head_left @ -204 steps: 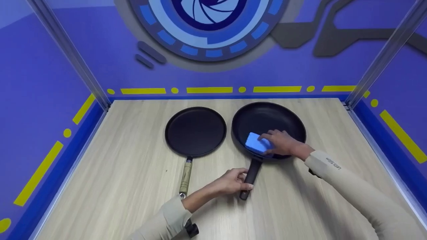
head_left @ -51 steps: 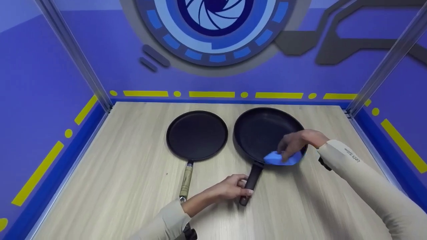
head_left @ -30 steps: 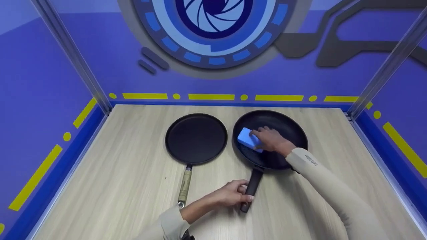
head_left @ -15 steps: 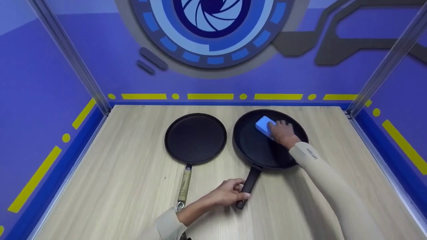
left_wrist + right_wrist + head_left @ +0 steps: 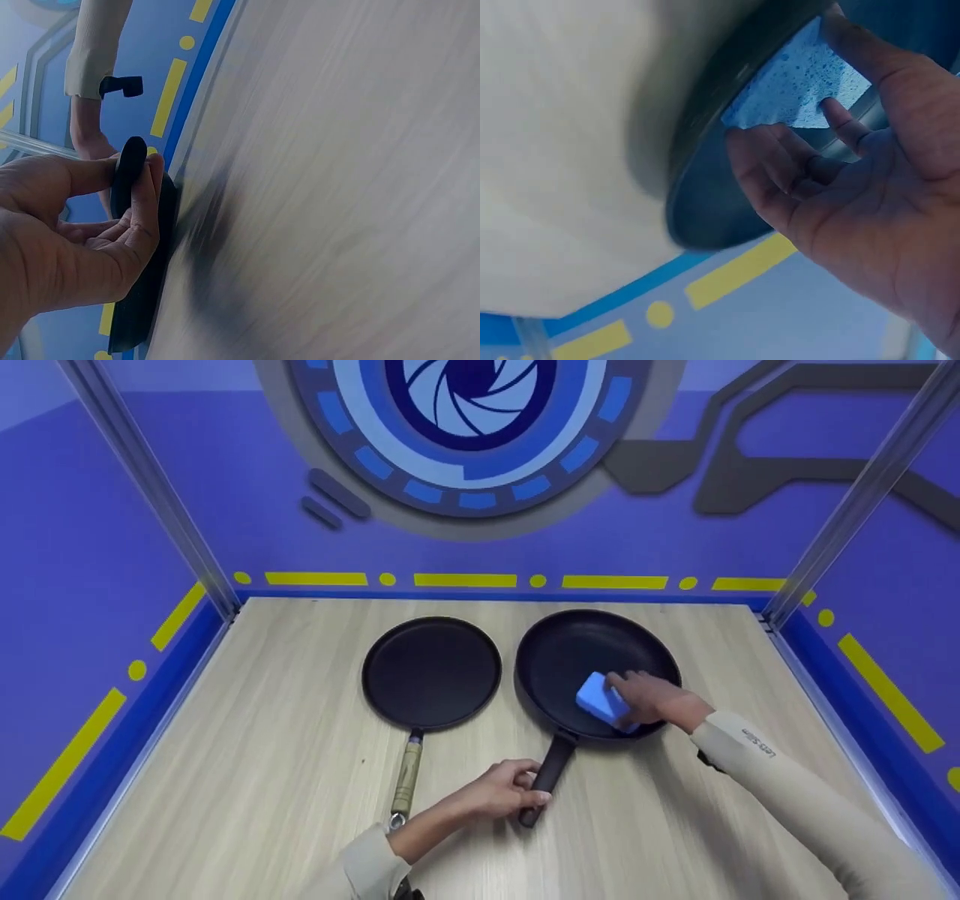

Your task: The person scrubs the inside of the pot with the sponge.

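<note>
A deep black frying pan [image 5: 577, 652] sits on the right half of the table in the head view. Its dark handle [image 5: 553, 769] points toward me, and my left hand [image 5: 504, 789] grips it near the end. In the left wrist view the thumb and fingers [image 5: 142, 217] pinch the handle [image 5: 129, 161] from both sides. Inside the pan, at its near right part, my right hand [image 5: 651, 697] holds a blue sponge [image 5: 600, 699]. The right wrist view shows the sponge's porous face [image 5: 802, 82] between thumb and fingers, close to the pan wall [image 5: 705, 150].
Left of the frying pan lies a flat black griddle pan [image 5: 431, 671] with a wood-look handle [image 5: 406, 776], partly behind my left forearm. Both rest on a light wooden table [image 5: 247, 750]. Blue patterned panels [image 5: 465, 547] enclose the back and sides.
The sponge has travelled around inside the frying pan: near side, left side, far part, and now back to the near right. My left hand keeps its grip on the handle.
</note>
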